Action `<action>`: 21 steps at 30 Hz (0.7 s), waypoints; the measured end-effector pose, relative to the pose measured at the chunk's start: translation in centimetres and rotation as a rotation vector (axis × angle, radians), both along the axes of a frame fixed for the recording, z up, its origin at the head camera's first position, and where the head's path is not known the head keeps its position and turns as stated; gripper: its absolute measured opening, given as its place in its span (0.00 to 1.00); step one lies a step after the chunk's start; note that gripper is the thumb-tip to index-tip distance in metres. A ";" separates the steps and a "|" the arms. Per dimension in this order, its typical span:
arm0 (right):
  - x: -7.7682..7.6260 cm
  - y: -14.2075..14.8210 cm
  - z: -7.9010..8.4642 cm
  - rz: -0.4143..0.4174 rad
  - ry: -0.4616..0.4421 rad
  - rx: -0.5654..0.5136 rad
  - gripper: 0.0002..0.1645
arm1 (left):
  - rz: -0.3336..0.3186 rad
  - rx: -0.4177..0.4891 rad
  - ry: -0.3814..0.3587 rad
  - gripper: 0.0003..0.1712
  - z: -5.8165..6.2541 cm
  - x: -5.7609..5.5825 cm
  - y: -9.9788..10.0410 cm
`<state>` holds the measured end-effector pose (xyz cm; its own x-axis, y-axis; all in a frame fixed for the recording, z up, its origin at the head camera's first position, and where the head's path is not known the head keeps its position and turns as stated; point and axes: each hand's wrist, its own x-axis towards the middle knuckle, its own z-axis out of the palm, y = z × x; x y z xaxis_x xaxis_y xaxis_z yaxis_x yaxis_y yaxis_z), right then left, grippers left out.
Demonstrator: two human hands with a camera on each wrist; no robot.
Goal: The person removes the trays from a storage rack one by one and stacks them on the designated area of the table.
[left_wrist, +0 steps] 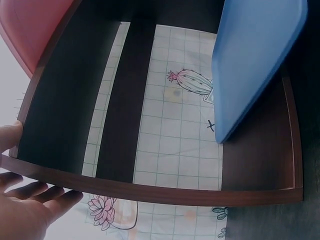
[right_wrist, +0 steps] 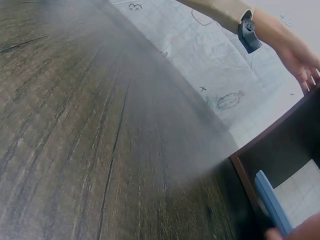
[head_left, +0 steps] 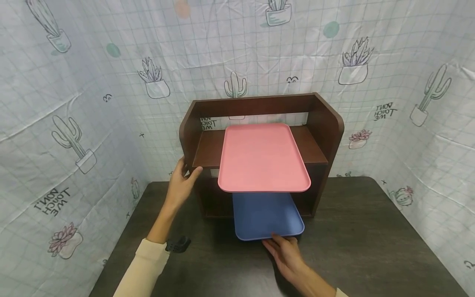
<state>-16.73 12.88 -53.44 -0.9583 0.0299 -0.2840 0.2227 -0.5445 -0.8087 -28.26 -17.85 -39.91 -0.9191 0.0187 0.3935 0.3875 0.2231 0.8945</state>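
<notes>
A dark brown two-tier wooden shelf [head_left: 256, 106] stands on the table. On its upper board lies a pink tray [head_left: 261, 159] whose front part juts out past the shelf's edge. Below it, a blue tray [head_left: 265, 216] sticks out of the lower compartment, its back part hidden under the pink one. My right hand [head_left: 287, 255] grips the blue tray's front rim, thumb on top and fingers beneath. With my left hand [head_left: 179, 185] I hold the shelf's left side panel. In the left wrist view, thumb and fingers of the left hand [left_wrist: 25, 215] lie on either side of the panel's edge.
The dark wood table [head_left: 371, 231] extends on both sides and in front of the shelf. Behind and beside it hangs a white gridded cloth [head_left: 256, 49] printed with cacti. A black wrist device [head_left: 179, 244] sits by the left sleeve cuff.
</notes>
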 end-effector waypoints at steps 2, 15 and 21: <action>-0.1 0.1 -0.1 -0.015 0.016 -0.019 0.35 | 0.000 -0.002 -0.005 0.40 0.0 0.0 0.0; 0.1 0.9 0.2 -0.124 0.053 0.049 0.26 | -0.012 0.016 -0.009 0.41 -0.1 0.0 -0.1; -0.1 1.0 0.4 -0.160 0.066 0.043 0.28 | -0.013 0.018 -0.011 0.41 -0.2 -0.1 -0.2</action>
<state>-16.81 13.89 -53.07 -0.9570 0.1939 -0.2156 0.0816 -0.5335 -0.8419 -28.41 -18.09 -40.14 -0.9231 0.0238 0.3839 0.3805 0.2020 0.9024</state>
